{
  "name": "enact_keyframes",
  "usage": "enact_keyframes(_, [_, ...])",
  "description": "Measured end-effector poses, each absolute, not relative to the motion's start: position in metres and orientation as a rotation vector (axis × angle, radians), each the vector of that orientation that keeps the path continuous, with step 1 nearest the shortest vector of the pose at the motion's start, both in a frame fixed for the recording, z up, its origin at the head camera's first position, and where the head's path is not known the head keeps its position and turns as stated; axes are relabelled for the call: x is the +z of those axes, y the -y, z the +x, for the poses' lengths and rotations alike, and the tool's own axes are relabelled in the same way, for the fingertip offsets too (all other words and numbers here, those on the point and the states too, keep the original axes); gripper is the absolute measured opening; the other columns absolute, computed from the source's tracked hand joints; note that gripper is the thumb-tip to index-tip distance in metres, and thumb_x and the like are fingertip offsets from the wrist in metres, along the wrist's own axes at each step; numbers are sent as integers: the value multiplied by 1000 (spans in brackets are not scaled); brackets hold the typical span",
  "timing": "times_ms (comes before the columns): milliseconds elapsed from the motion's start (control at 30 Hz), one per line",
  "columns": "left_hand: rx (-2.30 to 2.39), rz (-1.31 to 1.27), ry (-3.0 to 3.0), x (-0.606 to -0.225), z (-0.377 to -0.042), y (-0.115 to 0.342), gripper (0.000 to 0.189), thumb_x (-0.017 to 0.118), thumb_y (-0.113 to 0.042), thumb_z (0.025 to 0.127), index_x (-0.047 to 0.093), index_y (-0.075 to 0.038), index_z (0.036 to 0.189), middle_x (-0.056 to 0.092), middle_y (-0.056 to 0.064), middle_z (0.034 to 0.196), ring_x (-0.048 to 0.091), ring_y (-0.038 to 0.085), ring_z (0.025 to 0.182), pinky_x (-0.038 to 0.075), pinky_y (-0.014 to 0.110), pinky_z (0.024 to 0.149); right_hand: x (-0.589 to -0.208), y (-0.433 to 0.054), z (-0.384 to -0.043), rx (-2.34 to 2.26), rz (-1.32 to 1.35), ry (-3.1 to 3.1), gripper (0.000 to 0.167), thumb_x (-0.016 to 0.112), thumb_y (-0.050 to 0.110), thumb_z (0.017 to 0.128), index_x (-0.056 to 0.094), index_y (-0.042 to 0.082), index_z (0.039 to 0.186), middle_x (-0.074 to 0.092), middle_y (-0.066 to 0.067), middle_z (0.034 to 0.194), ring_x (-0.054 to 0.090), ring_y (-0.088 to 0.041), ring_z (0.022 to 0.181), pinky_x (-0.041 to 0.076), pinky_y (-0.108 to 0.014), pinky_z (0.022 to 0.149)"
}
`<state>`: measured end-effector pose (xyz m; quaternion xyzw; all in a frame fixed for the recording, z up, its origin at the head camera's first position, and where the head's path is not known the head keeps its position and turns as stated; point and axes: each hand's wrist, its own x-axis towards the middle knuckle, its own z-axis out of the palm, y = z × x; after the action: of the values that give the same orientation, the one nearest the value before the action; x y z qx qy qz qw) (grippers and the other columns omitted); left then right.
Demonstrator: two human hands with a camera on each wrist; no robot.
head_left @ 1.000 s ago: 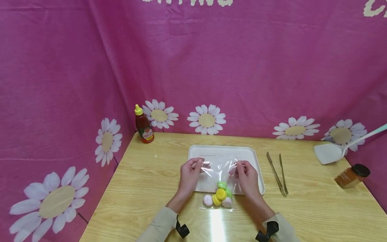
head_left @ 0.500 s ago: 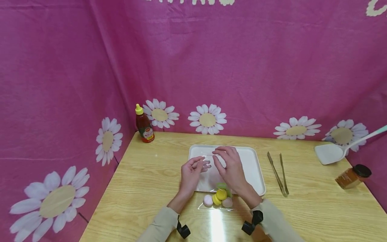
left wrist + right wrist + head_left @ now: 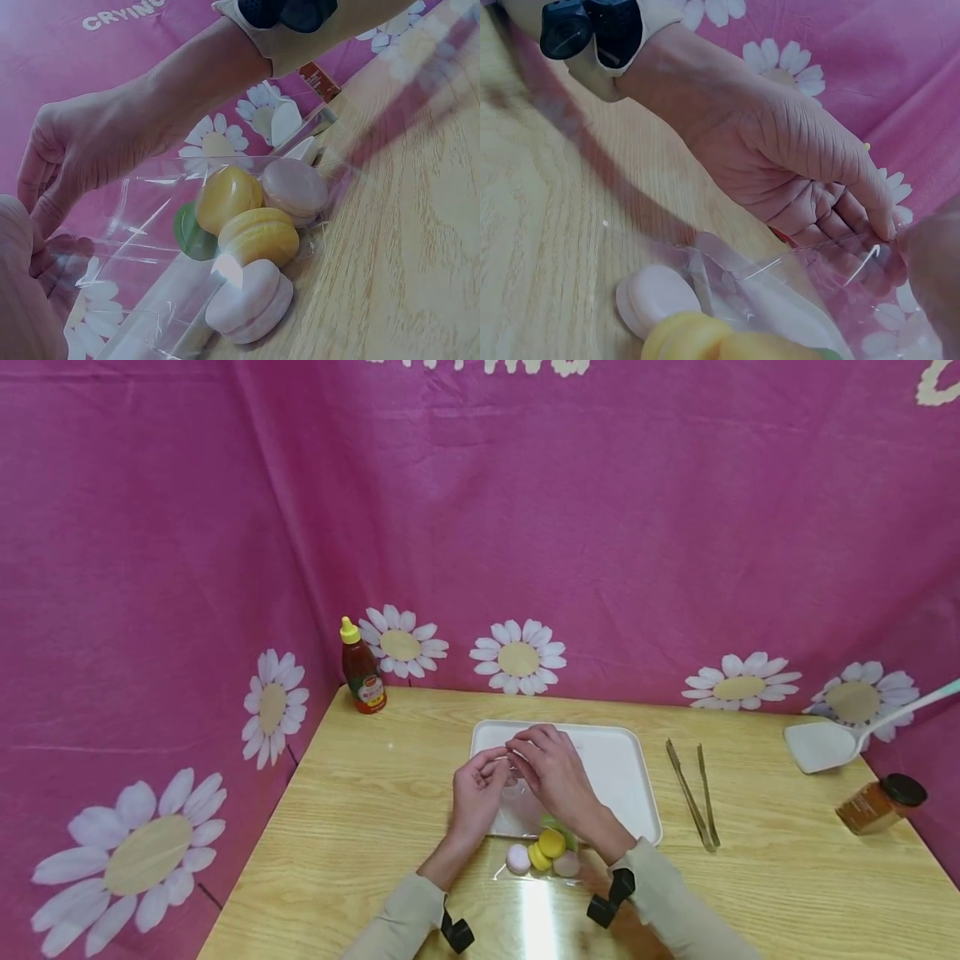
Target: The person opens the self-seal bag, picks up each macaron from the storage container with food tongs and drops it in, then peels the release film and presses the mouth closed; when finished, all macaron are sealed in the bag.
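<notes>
A clear plastic bag (image 3: pixel 142 229) holds several macarons (image 3: pixel 540 857) in pink, yellow and green. Its filled end lies at the front rim of a white tray (image 3: pixel 618 781). My left hand (image 3: pixel 477 793) pinches the bag's upper left edge between thumb and fingers, as the right wrist view shows. My right hand (image 3: pixel 558 781) reaches across the bag to the same corner. Its thumb and fingertips come together there on the bag's edge, touching or nearly touching the left fingertips. The right hand hides part of the bag and most of a green macaron in the head view.
Metal tongs (image 3: pixel 696 797) lie right of the tray. Further right are a white spatula (image 3: pixel 825 746) and a jar with a black lid (image 3: pixel 881 803). A red sauce bottle (image 3: pixel 364 672) stands at the table's back left corner, before a pink cloth backdrop (image 3: pixel 600 527).
My right hand has left the bag's right edge and crossed leftward to the upper left corner, its fingers closing there beside the left hand. The left hand keeps its hold; the macarons stay put.
</notes>
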<state>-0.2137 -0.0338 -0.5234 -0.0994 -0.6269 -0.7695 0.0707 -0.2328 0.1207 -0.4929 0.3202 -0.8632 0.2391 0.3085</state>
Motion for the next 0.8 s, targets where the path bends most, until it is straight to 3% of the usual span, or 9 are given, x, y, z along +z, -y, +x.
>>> enact_keyframes(200, [-2253, -358, 1912, -522, -212, 34, 21, 60, 3, 102, 66, 13, 120, 74, 29, 98, 75, 36, 82, 62, 42, 75, -487, -123, -232, 481, 908, 2299, 20, 82, 6, 88, 78, 6, 107, 73, -6, 104, 63, -28, 107, 50, -45, 96])
enact_keyframes(433, [-2186, -388, 1940, -518, -210, 34, 20, 59, 5, 101, 67, 15, 117, 74, 30, 101, 75, 23, 84, 62, 41, 75, -484, -124, -234, 306, 961, 2269, 17, 83, 9, 88, 77, 6, 103, 73, -6, 102, 64, -26, 102, 51, -41, 91])
enact_keyframes(800, [-2147, -426, 1984, -518, -211, 34, 20, 59, 3, 102, 69, 12, 117, 75, 26, 100, 73, 12, 83, 61, 30, 76, -480, -125, -237, 460, 905, 2303, 3, 74, 8, 92, 73, 7, 94, 70, -5, 95, 63, -26, 95, 51, -42, 83])
